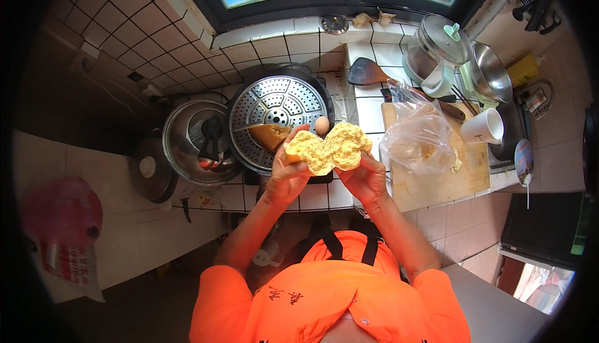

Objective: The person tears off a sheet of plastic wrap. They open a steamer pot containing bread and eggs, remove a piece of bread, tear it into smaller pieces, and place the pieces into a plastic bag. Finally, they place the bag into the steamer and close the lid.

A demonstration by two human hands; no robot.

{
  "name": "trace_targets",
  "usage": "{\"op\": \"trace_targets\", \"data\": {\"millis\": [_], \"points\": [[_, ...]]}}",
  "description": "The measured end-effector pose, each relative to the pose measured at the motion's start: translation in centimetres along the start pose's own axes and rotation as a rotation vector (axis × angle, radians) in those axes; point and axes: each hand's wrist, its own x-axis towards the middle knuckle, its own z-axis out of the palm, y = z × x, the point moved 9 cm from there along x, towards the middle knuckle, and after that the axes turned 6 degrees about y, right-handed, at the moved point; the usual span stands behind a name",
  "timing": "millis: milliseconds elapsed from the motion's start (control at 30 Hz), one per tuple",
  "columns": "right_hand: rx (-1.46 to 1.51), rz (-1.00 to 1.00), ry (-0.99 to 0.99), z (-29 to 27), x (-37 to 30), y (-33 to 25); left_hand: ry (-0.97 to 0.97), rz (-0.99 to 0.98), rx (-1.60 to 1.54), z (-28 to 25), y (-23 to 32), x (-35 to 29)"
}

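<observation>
In the head view, the left hand [288, 171] and the right hand [365, 178] each grasp one side of a yellow sponge cake [327, 148], held up just in front of the steamer tray [277, 115]; the cake looks split down the middle but not yet fully parted. On the steamer tray lie a brown wedge of cake [269, 135] and an egg [322, 125], while right of the tray a clear plastic bag [419, 137] holding crumbs rests on the cutting board [437, 184].
</observation>
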Motion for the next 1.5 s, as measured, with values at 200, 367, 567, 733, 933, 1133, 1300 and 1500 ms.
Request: {"op": "trace_targets", "data": {"millis": [200, 367, 567, 733, 933, 1133, 1300, 1500], "points": [[0.294, -0.029, -0.133, 0.7, 0.6, -1.9, -0.119, 0.009, -0.180, -0.6, 1.7, -0.2], [0.036, -0.053, -0.162, 1.4, -1.7, -4.3, -0.022, 0.121, 0.228, -4.7, 7.7, 2.5], [-0.021, -0.010, -0.147, 0.4, -3.7, -2.3, 0.055, 0.009, 0.637, -8.8, 10.2, 8.9], [-0.068, -0.008, -0.066, -1.4, -5.5, -1.9, 0.082, -0.068, 1.015, -11.2, 9.2, 12.4], [-0.064, -0.033, 0.030, -3.8, -7.2, -2.3, 0.080, -0.118, 1.196, -13.1, 7.9, 14.1], [-0.097, -0.021, 0.042, -4.3, -7.8, -2.1, 0.026, -0.109, 1.324, -12.8, 7.3, 14.6], [-0.104, -0.037, 0.096, -4.6, -7.7, -1.8, -0.019, -0.075, 1.457, -14.3, 7.5, 14.5], [-0.094, -0.018, 0.090, -4.4, -7.6, -1.3, -0.038, -0.040, 1.591, -14.4, 8.3, 13.6]]}}
